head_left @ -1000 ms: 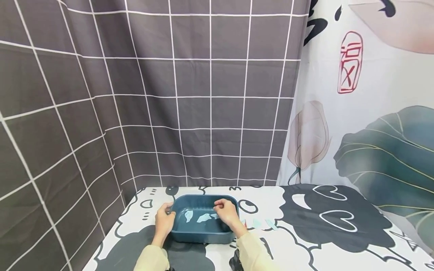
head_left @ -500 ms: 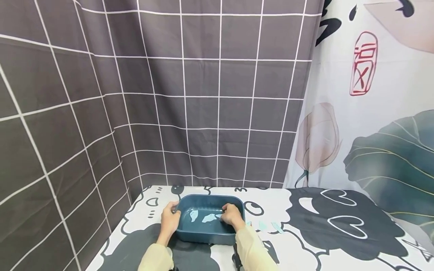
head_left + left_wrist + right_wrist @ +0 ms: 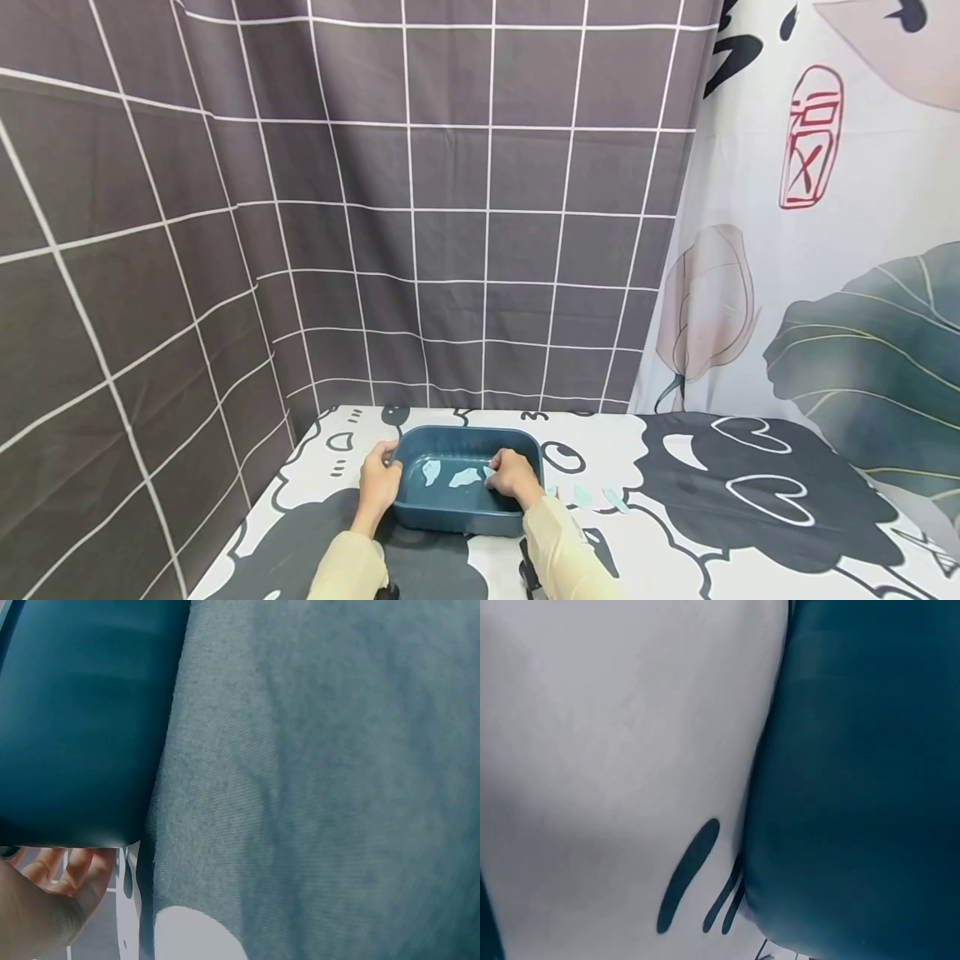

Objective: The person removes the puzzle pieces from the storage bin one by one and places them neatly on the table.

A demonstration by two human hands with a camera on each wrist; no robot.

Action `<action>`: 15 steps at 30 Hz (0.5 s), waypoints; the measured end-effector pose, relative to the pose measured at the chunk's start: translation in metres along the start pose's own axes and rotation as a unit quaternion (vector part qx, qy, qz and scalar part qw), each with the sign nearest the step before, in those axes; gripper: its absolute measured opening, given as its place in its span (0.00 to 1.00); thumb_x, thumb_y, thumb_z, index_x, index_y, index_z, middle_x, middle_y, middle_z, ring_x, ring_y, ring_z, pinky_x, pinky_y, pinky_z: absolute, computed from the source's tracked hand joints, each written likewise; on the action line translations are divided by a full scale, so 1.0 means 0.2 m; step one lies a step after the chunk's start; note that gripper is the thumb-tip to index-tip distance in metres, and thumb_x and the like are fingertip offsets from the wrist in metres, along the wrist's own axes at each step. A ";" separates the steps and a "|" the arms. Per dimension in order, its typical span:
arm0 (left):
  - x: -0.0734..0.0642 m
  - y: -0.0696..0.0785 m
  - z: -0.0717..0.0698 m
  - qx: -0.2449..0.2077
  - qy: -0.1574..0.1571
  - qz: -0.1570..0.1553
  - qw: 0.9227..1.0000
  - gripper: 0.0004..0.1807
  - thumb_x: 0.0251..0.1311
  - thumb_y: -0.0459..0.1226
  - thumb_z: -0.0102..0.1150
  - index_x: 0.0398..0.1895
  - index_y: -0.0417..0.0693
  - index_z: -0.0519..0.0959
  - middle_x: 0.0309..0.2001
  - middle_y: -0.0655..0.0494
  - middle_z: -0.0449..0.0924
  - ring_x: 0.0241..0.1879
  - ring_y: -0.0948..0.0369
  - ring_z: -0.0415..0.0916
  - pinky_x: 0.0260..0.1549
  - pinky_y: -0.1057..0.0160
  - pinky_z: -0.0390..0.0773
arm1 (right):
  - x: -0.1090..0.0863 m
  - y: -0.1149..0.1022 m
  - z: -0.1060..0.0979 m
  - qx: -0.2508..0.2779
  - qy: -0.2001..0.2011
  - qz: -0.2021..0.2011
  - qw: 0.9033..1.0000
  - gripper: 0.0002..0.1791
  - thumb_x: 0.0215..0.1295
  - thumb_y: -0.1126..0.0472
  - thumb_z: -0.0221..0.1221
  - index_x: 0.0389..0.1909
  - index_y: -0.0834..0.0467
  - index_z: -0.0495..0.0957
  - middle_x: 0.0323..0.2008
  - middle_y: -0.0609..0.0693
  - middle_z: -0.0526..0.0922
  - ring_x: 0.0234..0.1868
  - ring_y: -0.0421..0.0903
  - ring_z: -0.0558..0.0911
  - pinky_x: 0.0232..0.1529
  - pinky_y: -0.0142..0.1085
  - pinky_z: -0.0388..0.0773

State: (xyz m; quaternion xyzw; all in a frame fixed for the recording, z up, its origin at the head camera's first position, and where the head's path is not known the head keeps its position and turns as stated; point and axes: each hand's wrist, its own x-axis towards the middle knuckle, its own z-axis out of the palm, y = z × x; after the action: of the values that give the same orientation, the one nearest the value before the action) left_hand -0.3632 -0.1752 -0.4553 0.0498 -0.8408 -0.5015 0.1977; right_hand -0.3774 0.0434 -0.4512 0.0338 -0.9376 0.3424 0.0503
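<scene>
Holding the left end of a blue tray (image 3: 462, 521) with the left hand (image 3: 378, 483), bending the fingers against the outside wall and resting the thumb at the rim. Reaching across the tray's near right corner with the right hand (image 3: 516, 475), pinching a pale blue scrap (image 3: 488, 472) between thumb and fingertips, over the tray floor and right of its middle. Showing two more scraps inside: a tall scrap (image 3: 431, 472) near the tray's left edge and a flat scrap (image 3: 465, 477) about midway along. Having the tray sitting near the table's (image 3: 660, 567) far edge, toward the far left corner. Showing three others on the table beyond the tray's right edge: a small scrap (image 3: 551, 492) just beside it, a wider scrap (image 3: 582, 496) next along, and a slanting scrap (image 3: 617, 500) farthest out. Wearing cream sleeves (image 3: 348, 567) on both arms. Showing a grey gridded curtain (image 3: 450, 250) along the table's far edge and a flower-printed white cloth (image 3: 810, 283) by the far right corner.
</scene>
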 end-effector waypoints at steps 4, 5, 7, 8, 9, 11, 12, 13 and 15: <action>0.00 0.00 0.01 0.001 0.004 0.003 1.000 0.22 0.54 0.26 0.48 0.54 0.33 0.76 0.44 0.35 0.81 0.42 0.45 0.78 0.46 0.45 0.72 | 0.00 0.01 -0.01 0.022 -0.011 -0.003 1.000 0.12 0.44 0.68 0.71 0.26 0.60 0.76 0.25 0.51 0.79 0.26 0.45 0.76 0.31 0.38 0.73; 0.00 0.00 0.02 0.001 0.005 0.002 1.000 0.22 0.54 0.26 0.49 0.54 0.33 0.76 0.43 0.35 0.81 0.42 0.46 0.78 0.45 0.46 0.72 | -0.01 0.01 -0.01 0.030 -0.017 -0.006 0.999 0.11 0.44 0.68 0.71 0.25 0.60 0.77 0.24 0.50 0.79 0.26 0.44 0.76 0.30 0.37 0.72; -0.01 0.00 0.02 0.001 0.007 0.003 1.000 0.22 0.54 0.26 0.49 0.54 0.33 0.77 0.43 0.36 0.81 0.41 0.46 0.78 0.45 0.46 0.72 | -0.01 0.01 -0.01 0.046 -0.028 -0.016 0.998 0.09 0.45 0.69 0.70 0.24 0.61 0.77 0.22 0.49 0.78 0.24 0.42 0.74 0.28 0.33 0.71; -0.01 0.00 0.03 0.001 0.008 0.007 1.000 0.22 0.53 0.26 0.49 0.53 0.33 0.77 0.42 0.35 0.81 0.40 0.46 0.78 0.44 0.46 0.72 | -0.01 0.01 -0.02 0.057 -0.034 -0.022 0.998 0.08 0.45 0.69 0.69 0.23 0.62 0.77 0.21 0.48 0.78 0.23 0.40 0.74 0.27 0.32 0.70; -0.01 0.00 0.03 0.000 0.007 0.005 1.000 0.22 0.53 0.26 0.49 0.54 0.33 0.77 0.42 0.35 0.81 0.41 0.46 0.78 0.45 0.47 0.72 | -0.01 0.01 -0.02 0.068 -0.038 -0.028 0.997 0.08 0.46 0.69 0.68 0.22 0.62 0.77 0.20 0.47 0.76 0.21 0.39 0.73 0.26 0.30 0.70; -0.01 0.00 0.03 0.001 0.010 0.006 1.000 0.22 0.53 0.26 0.50 0.53 0.33 0.77 0.42 0.35 0.81 0.41 0.45 0.78 0.45 0.46 0.72 | -0.02 0.01 -0.02 0.094 -0.045 -0.038 0.994 0.07 0.48 0.68 0.67 0.22 0.62 0.76 0.18 0.44 0.74 0.20 0.38 0.70 0.24 0.28 0.67; -0.01 0.00 0.03 0.001 0.011 0.007 1.000 0.22 0.53 0.26 0.50 0.53 0.33 0.77 0.42 0.35 0.81 0.42 0.45 0.78 0.46 0.46 0.72 | -0.02 0.00 -0.01 0.108 -0.047 -0.044 0.992 0.08 0.50 0.67 0.67 0.23 0.62 0.76 0.18 0.44 0.73 0.20 0.38 0.69 0.23 0.28 0.66; 0.00 0.00 0.03 0.003 0.014 0.007 1.000 0.22 0.53 0.26 0.50 0.53 0.33 0.77 0.43 0.35 0.81 0.42 0.44 0.78 0.46 0.45 0.72 | -0.02 0.00 -0.01 0.123 -0.049 -0.049 0.990 0.08 0.51 0.67 0.67 0.23 0.62 0.75 0.18 0.43 0.72 0.19 0.37 0.69 0.22 0.28 0.66; 0.00 0.00 0.02 0.005 0.016 0.007 1.000 0.22 0.53 0.26 0.50 0.53 0.33 0.77 0.43 0.34 0.81 0.43 0.44 0.78 0.47 0.45 0.72 | -0.03 -0.01 -0.01 0.147 -0.049 -0.062 0.986 0.09 0.53 0.65 0.67 0.25 0.62 0.75 0.18 0.43 0.72 0.19 0.37 0.69 0.22 0.28 0.66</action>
State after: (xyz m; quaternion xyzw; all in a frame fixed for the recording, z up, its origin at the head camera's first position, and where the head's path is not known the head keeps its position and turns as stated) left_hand -0.3646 -0.1720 -0.4572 0.0528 -0.8402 -0.4952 0.2147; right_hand -0.3717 0.0441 -0.4489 0.1156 -0.8747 0.4702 0.0196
